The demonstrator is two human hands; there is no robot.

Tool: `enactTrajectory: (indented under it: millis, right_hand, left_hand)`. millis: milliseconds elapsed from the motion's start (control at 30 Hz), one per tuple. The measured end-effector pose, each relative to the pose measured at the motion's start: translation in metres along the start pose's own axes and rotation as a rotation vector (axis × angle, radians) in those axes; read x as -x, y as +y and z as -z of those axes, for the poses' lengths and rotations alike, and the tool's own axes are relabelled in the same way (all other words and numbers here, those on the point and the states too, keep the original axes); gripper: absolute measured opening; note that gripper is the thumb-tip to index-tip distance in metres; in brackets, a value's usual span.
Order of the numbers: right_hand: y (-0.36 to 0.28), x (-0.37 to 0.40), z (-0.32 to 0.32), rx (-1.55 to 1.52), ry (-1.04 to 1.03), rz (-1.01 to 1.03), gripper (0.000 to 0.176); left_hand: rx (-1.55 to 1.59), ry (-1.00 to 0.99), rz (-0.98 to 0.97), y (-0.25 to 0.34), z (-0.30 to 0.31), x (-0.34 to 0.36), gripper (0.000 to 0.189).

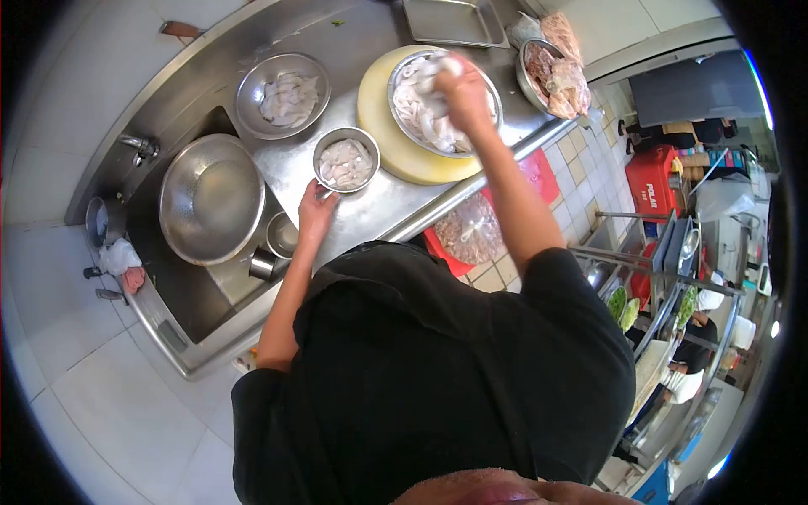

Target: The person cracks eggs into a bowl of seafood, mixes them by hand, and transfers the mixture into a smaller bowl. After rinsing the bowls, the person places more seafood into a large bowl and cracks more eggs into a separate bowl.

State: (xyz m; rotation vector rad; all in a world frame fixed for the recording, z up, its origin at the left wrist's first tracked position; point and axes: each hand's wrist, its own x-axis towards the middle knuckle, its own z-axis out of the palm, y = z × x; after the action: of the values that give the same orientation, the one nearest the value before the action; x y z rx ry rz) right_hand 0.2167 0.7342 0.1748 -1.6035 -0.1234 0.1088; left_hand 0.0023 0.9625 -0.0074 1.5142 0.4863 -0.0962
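- Had the left hand (316,210) at the near edge of the small pot (376,153), with fingers curled snugly about the handle and no visible gap.
- Held the right hand (465,94) over the large bowl (497,99); seemed to have some of the white pieces (410,93) in the fingers, but could not tell for certain through the blur, nor judge the spread of those fingers.
- Saw the white pieces heaped inside the large bowl, upon a round yellow board (370,109) on the steel surface (362,217); saw similar ones in the small pot, just beside the board, and in a wide bowl (241,105) farther left.
- Judged the white pieces light singly, soft, limp and wet, likely to slide from a loose pinch; thought tearing possible under a hard pull.
- Looked best scooped from below with cupped fingers, or pinched across a thick middle rather than a thin end.
- Judged the small pot stiff and fairly light, best taken by the handle, though likely to twist in a slack grip.
- Judged the large bowl heavier, best taken by opposite rims.
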Motion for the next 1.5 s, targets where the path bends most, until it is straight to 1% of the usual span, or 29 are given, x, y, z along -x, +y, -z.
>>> enactTrajectory:
  millis: [67, 100, 167, 200, 233, 267, 333, 367, 400, 433, 467, 500, 533, 567, 667, 700, 800, 833, 933, 967, 1067, 1167, 1200, 1267, 1333, 1367, 1400, 1467, 1500]
  right_hand:
    - [-0.009, 0.038, -0.047, 0.026, -0.055, -0.152, 0.022]
    - [0.029, 0.044, -0.061, 0.175, -0.115, -0.081, 0.025]
    - [0.088, 0.068, -0.098, 0.226, -0.162, -0.012, 0.030]
    - [0.109, 0.078, -0.105, 0.490, -0.239, 0.155, 0.032]
    - [0.112, 0.085, -0.108, 0.757, -0.313, 0.322, 0.034]
    - [0.115, 0.089, -0.104, 0.763, -0.345, 0.278, 0.033]
    - [0.092, 0.095, -0.094, 0.775, -0.413, 0.187, 0.031]
    - [0.076, 0.089, -0.080, 0.756, -0.385, 0.248, 0.025]
    - [0.058, 0.082, -0.066, 0.725, -0.280, 0.233, 0.024]
    - [0.046, 0.074, -0.049, 0.692, -0.179, 0.219, 0.023]
    - [0.044, 0.061, -0.025, 0.725, -0.085, 0.285, 0.024]
    - [0.041, 0.048, -0.003, 0.758, 0.010, 0.273, 0.031]
    - [0.047, 0.036, 0.022, 0.967, 0.104, 0.477, 0.049]
    - [0.049, 0.034, 0.036, 1.140, 0.187, 0.460, 0.066]
    - [0.047, 0.053, 0.040, 1.398, -0.033, 0.251, 0.075]
    - [0.048, 0.058, 0.038, 1.336, -0.048, 0.237, 0.066]
    - [0.063, 0.058, 0.046, 1.198, -0.054, 0.173, 0.055]
    - [0.061, 0.059, 0.043, 1.173, 0.024, 0.236, 0.041]
    - [0.068, 0.044, 0.053, 1.096, 0.073, 0.379, 0.030]
    - [0.067, 0.036, 0.057, 1.090, 0.083, 0.148, 0.023]
    - [0.067, 0.009, 0.079, 1.000, 0.247, 0.207, 0.025]
    - [0.033, -0.005, 0.090, 0.948, 0.270, 0.130, 0.030]
    - [0.028, -0.008, 0.093, 0.833, 0.292, 0.157, 0.033]
    - [-0.002, -0.004, 0.086, 0.614, 0.283, 0.099, 0.029]
    - [-0.017, -0.006, 0.077, 0.376, 0.266, 0.115, 0.025]
    - [-0.029, -0.002, 0.068, 0.291, 0.280, 0.082, 0.023]
    - [-0.036, -0.001, 0.061, 0.248, 0.277, 0.072, 0.025]
    - [-0.040, -0.002, 0.052, 0.208, 0.208, 0.094, 0.027]
    - [-0.052, 0.005, 0.037, 0.168, 0.183, 0.065, 0.026]
  left_hand:
    - [0.007, 0.020, 0.035, -0.002, 0.001, -0.001, 0.058]
    - [0.010, 0.031, 0.053, -0.003, 0.000, 0.000, 0.060]
    - [0.010, 0.029, 0.075, 0.000, 0.000, 0.001, 0.061]
    - [0.010, 0.028, 0.085, 0.001, -0.001, 0.002, 0.062]
    - [0.016, 0.029, 0.090, 0.002, -0.001, 0.002, 0.062]
    - [0.024, 0.029, 0.096, 0.002, -0.001, 0.002, 0.063]
    - [0.049, 0.026, 0.103, -0.001, -0.002, 0.000, 0.063]
    - [0.066, 0.027, 0.104, -0.003, -0.001, -0.002, 0.063]
    - [0.084, 0.031, 0.105, -0.004, -0.002, -0.002, 0.064]
    - [0.043, 0.039, 0.112, 0.008, -0.003, 0.002, 0.062]
    - [0.052, 0.025, 0.104, 0.009, -0.004, 0.002, 0.062]
    - [0.060, 0.011, 0.095, 0.009, -0.003, 0.002, 0.062]
    - [0.065, -0.004, 0.085, 0.009, -0.001, 0.002, 0.061]
    - [0.084, -0.009, 0.088, 0.007, 0.000, 0.001, 0.062]
    - [0.116, -0.020, 0.093, 0.003, -0.001, -0.001, 0.062]
    - [0.113, -0.017, 0.094, 0.003, -0.002, 0.000, 0.063]
    - [0.103, -0.016, 0.105, 0.005, -0.002, 0.002, 0.064]
    - [0.099, -0.016, 0.108, 0.006, -0.001, 0.003, 0.064]
    - [0.044, -0.024, 0.121, 0.011, 0.000, 0.006, 0.064]
    - [0.047, -0.027, 0.122, 0.012, 0.001, 0.007, 0.063]
    - [0.035, -0.026, 0.136, 0.009, 0.005, 0.009, 0.060]
    - [0.005, -0.023, 0.151, 0.010, 0.006, 0.010, 0.059]
    - [0.011, -0.027, 0.152, 0.009, 0.005, 0.011, 0.058]
    - [0.022, -0.031, 0.159, 0.009, 0.005, 0.010, 0.058]
    - [0.031, -0.023, 0.174, 0.009, 0.003, 0.009, 0.057]
    - [0.053, -0.028, 0.174, 0.007, 0.003, 0.007, 0.056]
    - [0.075, -0.027, 0.177, 0.002, 0.002, 0.004, 0.055]
    - [0.089, -0.033, 0.186, -0.002, 0.005, 0.002, 0.053]
    - [0.082, -0.042, 0.188, 0.000, 0.006, 0.000, 0.052]
